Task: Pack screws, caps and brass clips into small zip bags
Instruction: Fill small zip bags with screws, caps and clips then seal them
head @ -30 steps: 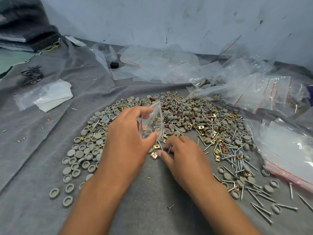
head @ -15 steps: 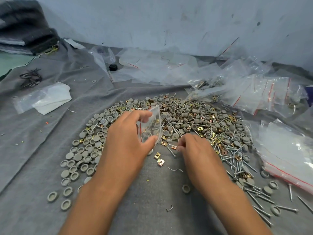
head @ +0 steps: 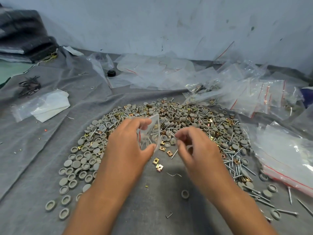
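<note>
The left hand [head: 128, 145] holds a small clear zip bag [head: 150, 133] at centre frame, thumb below and fingers curled over the top edge, so the bag stands upright with its mouth turned toward the right. A few screws show through the plastic.

The right hand [head: 196, 146] sits just right of the bag, blurred; its fingers are curled with the tips drawn together near the bag's mouth. Whether they pinch a part cannot be told.

Behind and around both hands lies a broad heap of mixed parts on the grey cloth [head: 42, 150]:
- grey caps [head: 81, 160] — mostly along the left side of the heap, some scattered toward the lower left.
- screws [head: 237, 165] — densest at the right, with strays running to the lower right.
- brass clips [head: 158, 164] — mixed through the heap; a few lie apart on the cloth just below the bag.

A stack of empty zip bags [head: 288, 155] with red seal lines lies at the right edge. Filled bags [head: 254, 97] are piled at upper right. A folded white sheet [head: 50, 106] lies at left, a small black cap [head: 111, 73] at upper centre.
</note>
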Available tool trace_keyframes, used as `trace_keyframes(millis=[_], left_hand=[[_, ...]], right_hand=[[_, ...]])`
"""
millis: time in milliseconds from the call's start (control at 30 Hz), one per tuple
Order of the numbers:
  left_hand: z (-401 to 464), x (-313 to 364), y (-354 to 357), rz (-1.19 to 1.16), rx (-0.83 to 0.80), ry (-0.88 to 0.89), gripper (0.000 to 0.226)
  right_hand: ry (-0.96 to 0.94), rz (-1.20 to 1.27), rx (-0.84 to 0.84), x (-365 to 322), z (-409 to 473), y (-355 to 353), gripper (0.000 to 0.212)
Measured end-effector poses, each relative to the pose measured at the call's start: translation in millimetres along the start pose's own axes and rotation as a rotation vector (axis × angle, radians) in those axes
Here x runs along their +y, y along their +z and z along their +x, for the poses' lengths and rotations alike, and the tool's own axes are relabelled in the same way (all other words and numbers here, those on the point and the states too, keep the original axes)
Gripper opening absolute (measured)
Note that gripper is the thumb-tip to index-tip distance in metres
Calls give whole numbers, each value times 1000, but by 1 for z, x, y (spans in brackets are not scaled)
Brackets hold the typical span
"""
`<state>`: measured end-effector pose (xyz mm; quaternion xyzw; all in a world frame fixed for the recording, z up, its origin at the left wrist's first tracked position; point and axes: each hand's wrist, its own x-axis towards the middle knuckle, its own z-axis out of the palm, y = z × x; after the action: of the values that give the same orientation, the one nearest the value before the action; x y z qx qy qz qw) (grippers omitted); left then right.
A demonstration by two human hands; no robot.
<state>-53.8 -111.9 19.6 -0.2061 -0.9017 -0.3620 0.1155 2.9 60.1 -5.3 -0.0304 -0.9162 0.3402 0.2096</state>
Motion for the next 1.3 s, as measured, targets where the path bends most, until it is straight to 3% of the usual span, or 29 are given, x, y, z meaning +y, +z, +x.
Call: trace_keyframes(millis=[100, 233, 433, 533, 633, 800, 1000, 1200, 1300], left_hand=[[0, 2, 3, 24, -50, 52, 60], [-3, 5, 7, 41, -86, 89, 58], [-1, 1, 3, -10, -32, 34, 60], [2, -2, -2, -42, 51, -30, 57], [3, -2, -3, -48, 65, -35, 57], [1, 1, -3, -43, 57, -27, 56], [1, 1, -6, -45, 50, -28, 54], [0, 0, -4, -19, 22, -14, 55], [-1, 1, -1, -10, 4, -4, 55]], right_hand=[[-209, 11, 113, -9, 3, -11, 14], [-337, -134, 79, -12, 3, -5, 14], [-168, -12, 93, -1, 8, -2, 10], [-62, -95, -187, 6, 5, 11, 13], [-13, -183, -409, 1, -4, 29, 35], [-9, -213, -405, -1, -3, 30, 20], [65, -168, -404, 6, -3, 21, 33], [271, 393, -200, 9, 6, 10, 13], [374, 713, -118, 3, 10, 4, 17]])
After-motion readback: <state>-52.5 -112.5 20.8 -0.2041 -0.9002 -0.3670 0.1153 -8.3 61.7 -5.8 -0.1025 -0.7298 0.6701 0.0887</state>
